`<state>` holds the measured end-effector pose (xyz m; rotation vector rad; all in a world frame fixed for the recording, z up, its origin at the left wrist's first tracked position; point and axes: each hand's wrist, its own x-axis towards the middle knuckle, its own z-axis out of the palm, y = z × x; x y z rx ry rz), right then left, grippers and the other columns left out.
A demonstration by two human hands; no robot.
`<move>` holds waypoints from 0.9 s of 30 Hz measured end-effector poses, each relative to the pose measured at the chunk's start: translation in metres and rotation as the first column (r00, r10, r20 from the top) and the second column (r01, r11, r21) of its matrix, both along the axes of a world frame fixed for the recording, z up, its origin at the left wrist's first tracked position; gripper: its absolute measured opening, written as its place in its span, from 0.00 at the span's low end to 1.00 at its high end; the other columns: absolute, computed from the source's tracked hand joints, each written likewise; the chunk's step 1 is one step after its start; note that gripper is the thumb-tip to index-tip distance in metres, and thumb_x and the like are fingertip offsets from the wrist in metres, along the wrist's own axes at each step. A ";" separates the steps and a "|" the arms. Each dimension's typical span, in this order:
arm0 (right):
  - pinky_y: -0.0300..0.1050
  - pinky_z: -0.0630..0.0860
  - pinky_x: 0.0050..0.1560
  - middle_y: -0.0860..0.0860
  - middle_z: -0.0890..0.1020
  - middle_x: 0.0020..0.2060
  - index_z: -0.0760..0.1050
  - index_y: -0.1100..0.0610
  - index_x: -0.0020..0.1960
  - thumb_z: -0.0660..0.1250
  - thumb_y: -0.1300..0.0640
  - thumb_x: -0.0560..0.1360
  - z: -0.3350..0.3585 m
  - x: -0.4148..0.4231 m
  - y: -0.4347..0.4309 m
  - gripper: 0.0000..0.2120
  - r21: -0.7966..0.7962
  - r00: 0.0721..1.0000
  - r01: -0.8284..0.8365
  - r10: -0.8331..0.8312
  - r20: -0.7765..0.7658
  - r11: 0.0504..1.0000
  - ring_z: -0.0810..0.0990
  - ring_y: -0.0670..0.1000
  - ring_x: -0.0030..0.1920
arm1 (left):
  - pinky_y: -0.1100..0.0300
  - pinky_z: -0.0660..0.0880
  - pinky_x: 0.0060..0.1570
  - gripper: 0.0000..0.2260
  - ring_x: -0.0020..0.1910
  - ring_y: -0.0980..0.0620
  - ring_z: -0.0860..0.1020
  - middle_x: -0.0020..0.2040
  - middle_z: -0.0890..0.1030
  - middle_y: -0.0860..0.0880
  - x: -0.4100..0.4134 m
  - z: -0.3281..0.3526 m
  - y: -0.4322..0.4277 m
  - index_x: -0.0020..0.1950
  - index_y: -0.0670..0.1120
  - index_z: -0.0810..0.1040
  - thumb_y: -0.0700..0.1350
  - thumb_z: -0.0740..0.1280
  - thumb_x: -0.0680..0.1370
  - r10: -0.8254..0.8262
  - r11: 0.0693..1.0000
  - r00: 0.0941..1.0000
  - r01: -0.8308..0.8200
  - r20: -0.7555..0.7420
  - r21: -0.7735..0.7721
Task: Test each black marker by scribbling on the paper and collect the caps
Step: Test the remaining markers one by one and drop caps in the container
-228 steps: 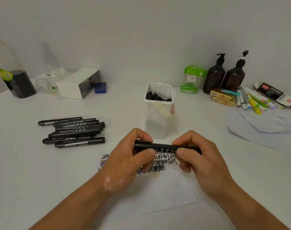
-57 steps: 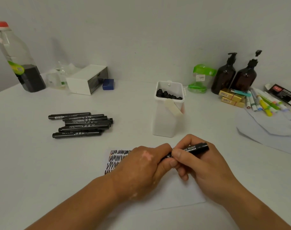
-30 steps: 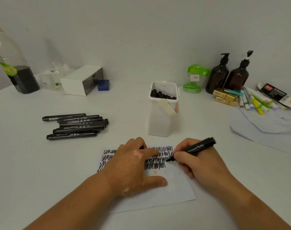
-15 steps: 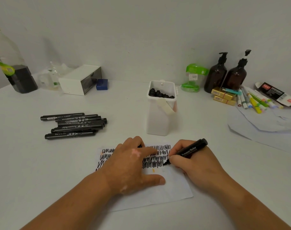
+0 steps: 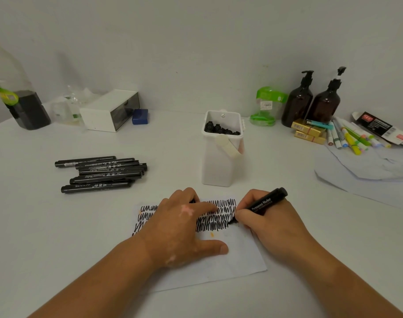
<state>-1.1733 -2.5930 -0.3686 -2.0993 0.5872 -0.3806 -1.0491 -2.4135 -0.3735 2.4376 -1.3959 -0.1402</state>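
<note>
The table bears the paper, which the left hand presses flat with spread fingers, likely against sliding. The right hand pinches the marker, tip on the scribbles. The tub of caps stands just behind, unobstructed. Spare markers lie well left. A black bit by the left fingers may be a cap.

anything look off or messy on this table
Mostly tidy. The right brown pump bottle has its pump head raised on its stem, unlike its neighbour. The paper carries a small orange spot below the scribbles.
</note>
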 end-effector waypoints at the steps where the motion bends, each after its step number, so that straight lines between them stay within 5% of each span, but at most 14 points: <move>1: 0.31 0.69 0.28 0.45 0.81 0.29 0.81 0.49 0.39 0.72 0.49 0.66 0.000 0.000 0.000 0.04 -0.001 1.000 -0.012 0.012 -0.005 1.000 0.76 0.42 0.29 | 0.58 0.67 0.61 0.39 0.56 0.56 0.67 0.54 0.67 0.59 0.000 0.000 0.000 0.73 0.64 0.68 0.78 0.65 0.65 0.001 1.000 1.000 -0.001 -0.003 0.002; 15: 0.29 0.70 0.29 0.43 0.81 0.29 0.79 0.47 0.39 0.72 0.53 0.71 -0.001 0.001 -0.001 0.04 -0.012 0.999 0.050 -0.050 0.000 0.999 0.77 0.41 0.30 | 0.56 0.68 0.63 0.40 0.57 0.56 0.68 0.54 0.68 0.58 -0.001 0.003 0.000 0.73 0.63 0.68 0.78 0.64 0.64 -0.003 1.000 1.000 0.003 -0.013 0.013; 22: 0.31 0.68 0.27 0.42 0.77 0.25 0.77 0.48 0.35 0.67 0.47 0.63 0.005 0.001 0.003 0.05 0.005 1.000 0.005 -0.005 -0.004 1.000 0.73 0.40 0.27 | 0.57 0.69 0.62 0.40 0.57 0.57 0.68 0.54 0.68 0.59 -0.001 0.002 0.000 0.73 0.64 0.68 0.79 0.63 0.64 -0.005 1.000 1.000 0.005 -0.010 0.020; 27: 0.40 0.65 0.26 0.48 0.74 0.23 0.75 0.53 0.36 0.68 0.52 0.65 0.009 -0.002 -0.004 0.05 0.248 0.980 0.058 -0.103 0.172 0.967 0.69 0.47 0.24 | 0.67 0.66 0.56 0.35 0.54 0.62 0.68 0.53 0.69 0.60 -0.001 0.006 0.002 0.74 0.64 0.62 0.72 0.67 0.70 -0.008 0.994 0.997 0.000 -0.071 -0.109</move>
